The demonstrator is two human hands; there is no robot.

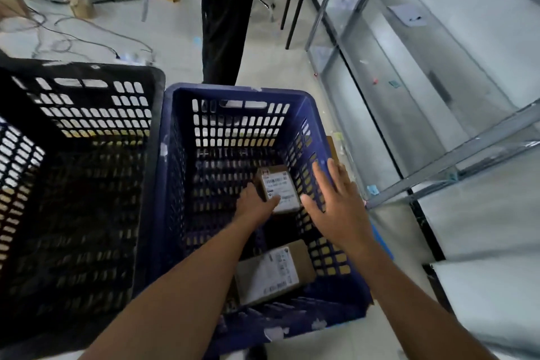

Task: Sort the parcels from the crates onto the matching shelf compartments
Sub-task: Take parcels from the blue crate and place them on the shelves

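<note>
A blue slatted crate (233, 93) stands on the floor in front of me. Inside it my left hand (254, 202) grips a small brown parcel (280, 187) with a white label, thumb across its near edge. My right hand (336, 204) hovers open with spread fingers over the crate's right wall, just right of that parcel and not touching it. A larger brown parcel (271, 272) with a white label lies on the crate floor near me. The grey metal shelf (409, 114) runs along the right side.
A black crate (87, 73) stands directly left of the blue one, touching it. A person in dark trousers (225, 17) stands just behind the blue crate. Cables, cardboard boxes and a table are further back on the floor.
</note>
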